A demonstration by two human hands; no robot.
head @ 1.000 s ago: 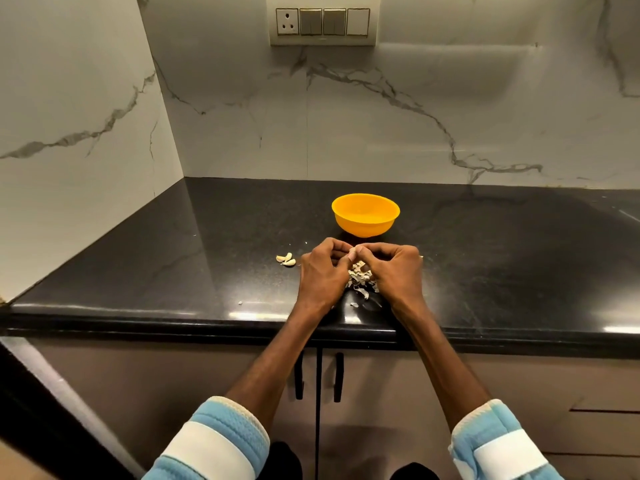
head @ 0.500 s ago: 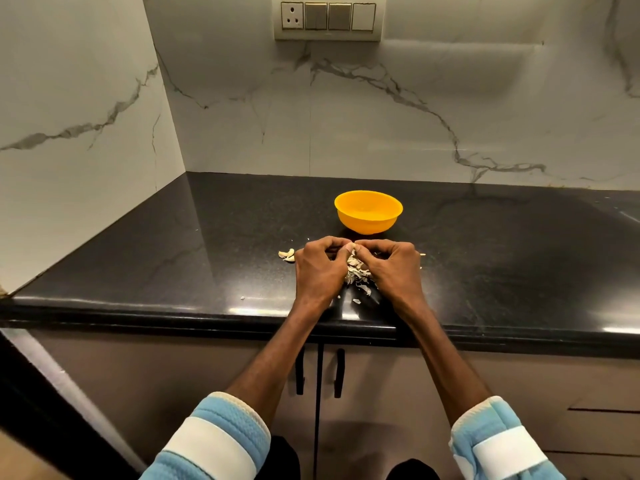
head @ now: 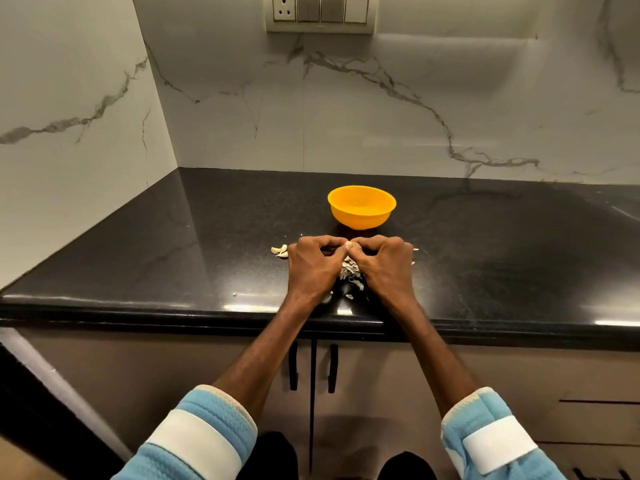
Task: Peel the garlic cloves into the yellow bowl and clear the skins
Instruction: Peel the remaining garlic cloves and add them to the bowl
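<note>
The yellow bowl [head: 362, 206] stands on the black counter [head: 207, 237], just beyond my hands. My left hand [head: 313, 268] and my right hand [head: 384, 266] meet fingertip to fingertip, both pinched on one garlic clove [head: 349, 244] that shows pale between them. Under and between the hands lies a heap of papery garlic skins [head: 350, 271], with loose flakes nearer the counter's front edge. Two or three unpeeled cloves [head: 280, 251] lie just left of my left hand. The bowl's inside shows only yellow from here.
Marble walls close the counter at the back and left, forming a corner. A switch plate [head: 320, 12] sits high on the back wall. Cabinet doors with black handles [head: 294, 367] are below the counter's edge. A small skin flake [head: 234, 294] lies at the front left.
Both hands stay together on the clove, with small finger shifts. The view has tilted slightly, so the bowl and hands sit a little higher and to the right.
</note>
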